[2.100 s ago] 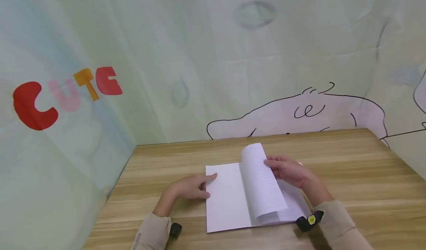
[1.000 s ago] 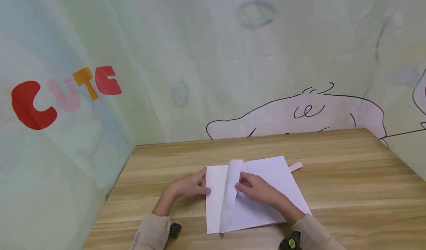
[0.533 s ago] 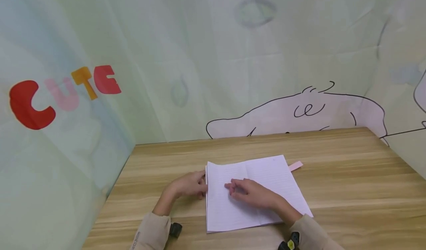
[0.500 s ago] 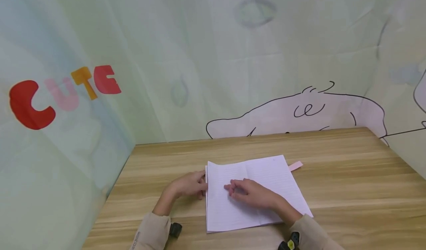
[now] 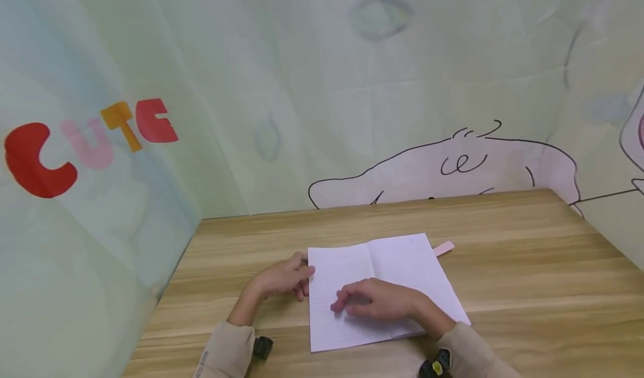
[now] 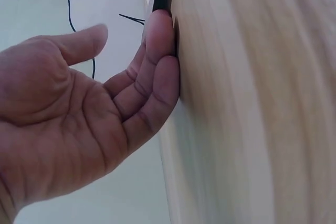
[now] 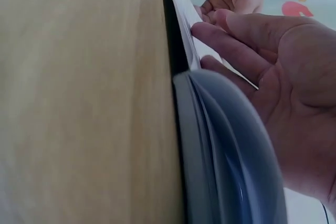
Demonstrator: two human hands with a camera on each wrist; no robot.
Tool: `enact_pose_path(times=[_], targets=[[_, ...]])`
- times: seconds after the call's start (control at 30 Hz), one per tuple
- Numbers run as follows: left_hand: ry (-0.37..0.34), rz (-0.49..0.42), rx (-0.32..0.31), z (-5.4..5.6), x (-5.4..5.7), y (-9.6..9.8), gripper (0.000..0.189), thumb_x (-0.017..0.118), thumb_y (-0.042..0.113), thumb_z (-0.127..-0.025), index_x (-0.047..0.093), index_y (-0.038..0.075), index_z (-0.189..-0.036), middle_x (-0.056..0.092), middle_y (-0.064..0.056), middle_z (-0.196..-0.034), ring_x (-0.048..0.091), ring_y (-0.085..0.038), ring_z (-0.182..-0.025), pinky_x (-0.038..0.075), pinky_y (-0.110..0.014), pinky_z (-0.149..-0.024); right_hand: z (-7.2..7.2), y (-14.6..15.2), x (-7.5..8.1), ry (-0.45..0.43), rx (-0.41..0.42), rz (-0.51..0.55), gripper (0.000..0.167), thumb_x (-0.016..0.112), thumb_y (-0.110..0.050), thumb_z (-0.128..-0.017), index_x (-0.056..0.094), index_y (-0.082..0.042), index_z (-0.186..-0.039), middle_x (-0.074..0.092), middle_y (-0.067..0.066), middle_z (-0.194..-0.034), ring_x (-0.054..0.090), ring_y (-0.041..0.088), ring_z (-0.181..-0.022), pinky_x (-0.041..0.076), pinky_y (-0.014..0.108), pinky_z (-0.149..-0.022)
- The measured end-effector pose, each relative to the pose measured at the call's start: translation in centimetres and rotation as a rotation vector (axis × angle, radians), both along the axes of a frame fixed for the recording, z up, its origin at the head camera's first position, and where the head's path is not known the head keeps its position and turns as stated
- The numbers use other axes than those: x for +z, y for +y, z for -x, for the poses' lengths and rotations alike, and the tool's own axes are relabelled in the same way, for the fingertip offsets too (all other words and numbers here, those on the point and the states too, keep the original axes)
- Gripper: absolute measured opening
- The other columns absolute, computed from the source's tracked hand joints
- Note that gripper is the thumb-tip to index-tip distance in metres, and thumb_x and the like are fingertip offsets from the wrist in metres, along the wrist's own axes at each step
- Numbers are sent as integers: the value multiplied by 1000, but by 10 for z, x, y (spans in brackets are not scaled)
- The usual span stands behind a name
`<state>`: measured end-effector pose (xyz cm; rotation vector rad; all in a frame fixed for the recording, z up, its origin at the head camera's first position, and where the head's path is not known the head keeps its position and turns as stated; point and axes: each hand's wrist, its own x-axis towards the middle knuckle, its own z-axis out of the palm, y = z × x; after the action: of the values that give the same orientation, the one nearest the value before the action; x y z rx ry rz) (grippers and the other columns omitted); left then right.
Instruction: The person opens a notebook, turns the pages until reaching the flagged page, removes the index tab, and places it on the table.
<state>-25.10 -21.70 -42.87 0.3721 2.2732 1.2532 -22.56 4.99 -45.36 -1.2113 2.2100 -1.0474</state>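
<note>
An open notebook [image 5: 408, 261] with lined white pages lies on the wooden table, a pink strip [image 5: 445, 248] sticking out past its right edge. Beside the left edge is my left hand [image 5: 280, 277]; in the left wrist view its fingertips touch the notebook's edge near the tabletop, while the thumb [image 6: 86, 44] stands apart. My right hand [image 5: 384, 301] is over the left page, fingers loosely bent with fingertips touching the paper. The right wrist view shows several pages [image 7: 231, 140] bowing up near that hand, and nothing is pinched between its fingers.
The wooden table [image 5: 523, 266] extends around the notebook on all sides. Behind and to the left hangs a pale printed curtain [image 5: 282, 87] with coloured letters and a cartoon outline. Each wrist wears a dark band device [image 5: 263, 347].
My right hand carried a page from right to left, let it go, and slid slightly toward me over it. The turned page now lies flatter. The left thumb lifted off the page edge.
</note>
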Motion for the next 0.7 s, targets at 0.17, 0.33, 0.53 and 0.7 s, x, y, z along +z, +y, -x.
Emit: enact_pose_path(times=[0.17,0.33,0.53,0.7], targets=[[19,6,7,1,1,1,40,60,14,-100,35,-4,-123,64,-13,-75,61,-19,-60,51,-31,-64,4,3,3,13,-13,30,19,58,-14,-101,67,-16,-117,68,-11,-120,57,4,-118,42,28,-103],[55,63,0,-2,2,5,62,70,10,-92,27,-6,-133,65,-9,-73,60,-17,-61,44,-30,-67,6,6,5,10,-38,43,19,58,-12,-100,68,-15,-117,68,-9,-121,57,5,-119,41,29,-104],[61,99,12,-3,3,10,77,74,7,-88,20,-8,-142,63,-8,-72,53,-16,-62,39,-30,-63,11,15,12,-6,-97,51,22,56,-11,-101,68,-13,-120,68,-7,-123,56,8,-122,39,32,-107],[47,108,44,-4,2,13,79,75,5,-87,20,-9,-144,63,-9,-72,55,-17,-62,42,-30,-63,15,25,17,35,-153,63,26,56,-12,-101,68,-12,-124,67,-5,-125,56,14,-124,40,37,-107]])
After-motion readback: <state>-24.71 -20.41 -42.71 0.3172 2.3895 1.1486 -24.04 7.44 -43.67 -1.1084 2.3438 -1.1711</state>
